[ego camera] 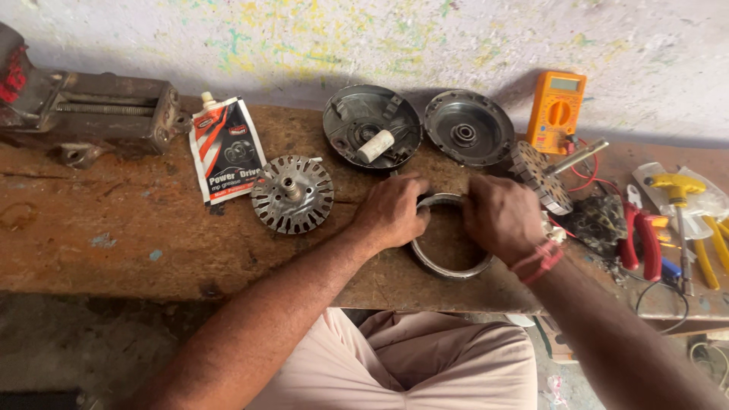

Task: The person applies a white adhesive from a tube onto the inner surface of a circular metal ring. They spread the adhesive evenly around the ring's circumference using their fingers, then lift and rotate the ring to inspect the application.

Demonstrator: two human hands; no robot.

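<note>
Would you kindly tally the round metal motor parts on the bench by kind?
Metal ring, held by left hand and right hand: 1
Bowl-shaped covers: 2
Slotted cores: 2
Total: 5

Both arms reach forward, and the left hand (392,212) and the right hand (503,219) sit side by side, palms down, with fingers curled in.

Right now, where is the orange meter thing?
In the head view, the orange multimeter leans against the wall at the bench's far right, beside the round metal cover, beyond the right hand.
</note>
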